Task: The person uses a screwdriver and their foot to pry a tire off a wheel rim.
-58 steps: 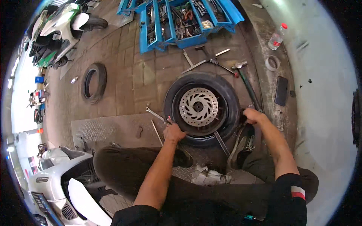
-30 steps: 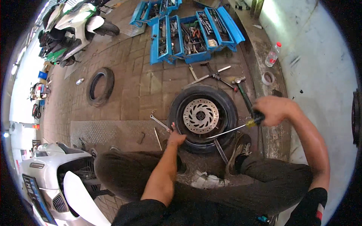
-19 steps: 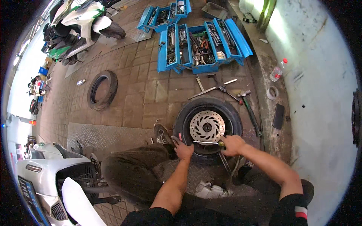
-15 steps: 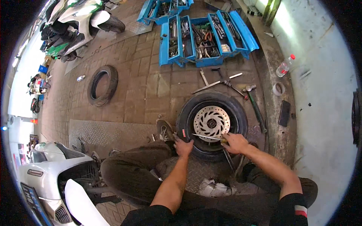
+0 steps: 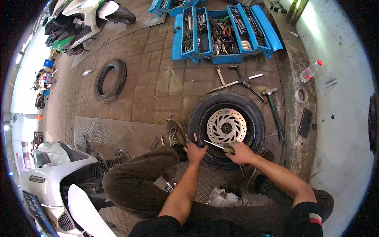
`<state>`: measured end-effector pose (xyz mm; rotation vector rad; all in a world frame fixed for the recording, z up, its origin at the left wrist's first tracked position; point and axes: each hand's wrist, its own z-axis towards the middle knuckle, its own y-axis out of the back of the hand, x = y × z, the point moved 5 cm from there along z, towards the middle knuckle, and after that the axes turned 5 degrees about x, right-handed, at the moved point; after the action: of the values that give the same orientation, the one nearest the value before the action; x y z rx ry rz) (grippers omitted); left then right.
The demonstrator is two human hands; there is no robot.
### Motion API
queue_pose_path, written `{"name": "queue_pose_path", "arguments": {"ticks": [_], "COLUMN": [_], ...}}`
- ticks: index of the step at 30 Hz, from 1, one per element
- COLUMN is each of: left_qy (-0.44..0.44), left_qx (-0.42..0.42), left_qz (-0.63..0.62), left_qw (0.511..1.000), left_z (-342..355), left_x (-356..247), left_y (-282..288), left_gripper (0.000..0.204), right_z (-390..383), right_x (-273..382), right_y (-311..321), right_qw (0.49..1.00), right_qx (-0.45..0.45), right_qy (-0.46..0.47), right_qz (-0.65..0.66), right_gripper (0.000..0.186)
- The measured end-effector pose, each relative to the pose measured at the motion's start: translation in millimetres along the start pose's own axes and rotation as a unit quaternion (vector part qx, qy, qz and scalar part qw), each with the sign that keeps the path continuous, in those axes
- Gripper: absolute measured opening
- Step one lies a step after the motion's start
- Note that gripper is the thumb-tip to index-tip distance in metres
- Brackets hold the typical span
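A wheel with its black tyre [image 5: 257, 125] lies flat before me, a drilled silver brake disc [image 5: 241, 123] at its centre. My right hand [image 5: 241, 153] grips the yellowish handle of a screwdriver-like tool [image 5: 214, 144]. Its thin metal shaft slants left across the lower part of the wheel, and the tip is at the tyre's inner edge beside a red label [image 5: 195, 137]. On the tyre's near-left side rests my left hand [image 5: 195, 152], fingers apart and thumb stretched toward the shaft. Under my right wrist, a metal bar [image 5: 242, 170] shows partly by the tyre's near edge.
Beyond the wheel lie a cross-shaped wrench [image 5: 233, 83] and a hammer [image 5: 275, 114]. An open blue toolbox [image 5: 227, 60] stands farther off. To the right are a bottle [image 5: 308, 74], a tape roll [image 5: 301, 95] and a phone [image 5: 304, 122]. A loose tyre [image 5: 118, 81] and a white scooter [image 5: 51, 173] are left.
My right hand has drawn slightly left and toward me with the tool, whose shaft now slants more steeply. My left hand keeps its place on the tyre. The whole view has shifted a little.
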<state>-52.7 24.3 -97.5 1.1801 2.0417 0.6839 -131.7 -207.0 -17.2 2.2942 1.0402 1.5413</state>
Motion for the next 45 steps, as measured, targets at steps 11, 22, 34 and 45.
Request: {"name": "queue_pose_path", "arguments": {"ticks": [11, 22, 34, 45], "left_qy": [0.078, 0.153, 0.125, 0.146], "left_qx": [-0.104, -0.245, -0.309, -0.320], "left_qz": [-0.294, -0.278, -0.278, -0.246], "left_qw": [0.947, 0.916, 0.901, 0.903], "left_z": [1.0, 30.4, 26.6, 16.5], "left_x": [34.2, 37.6, 43.6, 45.2], "left_y": [-24.7, -26.5, -47.2, -48.7], "left_gripper": [0.074, 0.073, 0.063, 0.063], "right_z": [6.3, 55.0, 137.4, 110.1], "right_x": [55.3, 117.1, 171.7, 162.3], "right_y": [40.2, 16.2, 3.9, 9.1], "right_qw": [0.989, 0.926, 0.957, 0.927], "right_qx": [-0.096, -0.053, -0.114, -0.242], "right_qy": [0.112, 0.343, 0.221, 0.241], "right_qz": [-0.006, 0.152, 0.149, 0.154], "right_gripper": [0.039, 0.012, 0.019, 0.015]}}
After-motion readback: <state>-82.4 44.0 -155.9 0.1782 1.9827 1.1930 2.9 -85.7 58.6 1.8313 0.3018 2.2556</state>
